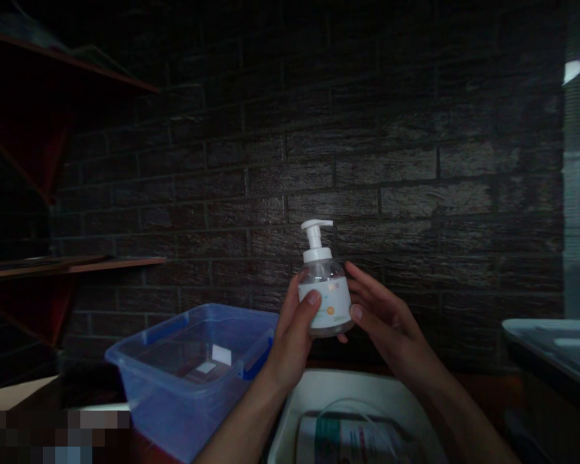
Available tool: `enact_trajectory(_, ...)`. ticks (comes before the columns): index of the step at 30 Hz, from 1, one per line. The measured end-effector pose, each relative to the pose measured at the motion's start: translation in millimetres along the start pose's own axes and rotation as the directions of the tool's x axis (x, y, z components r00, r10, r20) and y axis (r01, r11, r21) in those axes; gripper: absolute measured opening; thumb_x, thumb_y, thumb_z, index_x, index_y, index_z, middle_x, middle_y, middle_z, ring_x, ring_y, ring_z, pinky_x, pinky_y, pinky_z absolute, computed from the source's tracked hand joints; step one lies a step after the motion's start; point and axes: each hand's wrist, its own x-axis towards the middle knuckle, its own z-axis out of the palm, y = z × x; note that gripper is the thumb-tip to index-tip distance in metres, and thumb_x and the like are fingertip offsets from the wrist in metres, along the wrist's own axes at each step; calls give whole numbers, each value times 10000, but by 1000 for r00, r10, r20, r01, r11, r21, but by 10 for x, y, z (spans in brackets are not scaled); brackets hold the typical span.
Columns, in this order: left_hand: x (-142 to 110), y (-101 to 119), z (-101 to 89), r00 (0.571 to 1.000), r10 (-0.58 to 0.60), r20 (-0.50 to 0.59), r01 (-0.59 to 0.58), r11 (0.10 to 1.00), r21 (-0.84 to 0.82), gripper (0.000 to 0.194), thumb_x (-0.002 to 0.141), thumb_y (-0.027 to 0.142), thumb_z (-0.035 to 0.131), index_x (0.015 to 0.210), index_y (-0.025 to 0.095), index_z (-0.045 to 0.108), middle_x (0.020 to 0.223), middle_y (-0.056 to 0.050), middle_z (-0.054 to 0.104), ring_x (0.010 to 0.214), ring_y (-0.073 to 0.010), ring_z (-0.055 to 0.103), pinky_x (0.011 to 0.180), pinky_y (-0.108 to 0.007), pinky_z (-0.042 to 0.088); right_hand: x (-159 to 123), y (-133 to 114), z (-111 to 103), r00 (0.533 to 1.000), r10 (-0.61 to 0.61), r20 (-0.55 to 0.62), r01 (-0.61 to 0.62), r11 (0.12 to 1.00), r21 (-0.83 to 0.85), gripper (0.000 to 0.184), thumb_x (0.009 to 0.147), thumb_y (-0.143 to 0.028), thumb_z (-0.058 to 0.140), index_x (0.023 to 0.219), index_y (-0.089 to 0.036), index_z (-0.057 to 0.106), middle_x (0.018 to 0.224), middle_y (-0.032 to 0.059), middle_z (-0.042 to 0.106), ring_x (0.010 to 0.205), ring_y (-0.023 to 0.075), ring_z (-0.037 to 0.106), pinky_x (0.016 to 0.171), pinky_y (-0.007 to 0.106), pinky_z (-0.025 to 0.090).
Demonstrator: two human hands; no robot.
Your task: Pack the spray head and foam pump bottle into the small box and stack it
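Note:
A clear pump bottle (pixel 331 303) with a white pump top and a pale label is held upright, leaning slightly, in front of the wall. My left hand (pixel 290 341) grips it from the left, thumb across the label and a fingertip showing below the base. On the other side, my right hand (pixel 391 319) is open, its fingers apart. Its thumb tip is at the bottle's right edge, and I cannot tell whether it presses on it. Some of the right fingers are partly hidden.
Lower left stands a translucent blue plastic bin (pixel 164 380) with small white pieces inside. Below my hands is a white tub (pixel 352 380) holding a labelled package (pixel 338 441). Shelves (pixel 101 264) jut out at left; a dark-sided container (pixel 555 341) stands at right. Behind is a dark brick wall (pixel 270 161).

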Motion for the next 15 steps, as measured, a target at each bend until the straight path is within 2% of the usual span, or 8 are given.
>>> enact_trajectory(4, 0, 9, 6, 1000, 7, 8, -7, 998, -70, 503, 928, 442, 689, 1345, 194, 558, 1183, -107, 738, 1020, -291, 736, 781, -394, 654, 7, 1, -7, 999, 19, 42, -20, 1000, 8, 557, 931, -342, 762, 1466, -370, 608, 1557, 47, 569, 1044, 247, 678, 673, 327, 556)
enact_trajectory(10, 22, -35, -35, 999, -34, 14, 35, 992, -121, 641, 923, 445, 700, 1473, 192, 491, 1190, -117, 757, 1037, -309, 743, 818, -431, 657, 8, -25, -25, 999, 34, 33, -34, 999, -18, 512, 959, -362, 728, 1459, -374, 619, 1532, 31, 599, 1089, 260, 672, 683, 319, 540)
enact_trajectory(15, 48, -53, -59, 1000, -23, -21, 21, 997, -78, 645, 905, 450, 702, 1466, 193, 516, 1175, -108, 760, 1009, -302, 744, 767, -390, 652, 14, 20, -50, 1000, 19, 19, -18, 999, -46, 484, 969, -348, 722, 1443, -392, 636, 1439, 19, 675, 1105, 255, 697, 864, 398, 592)
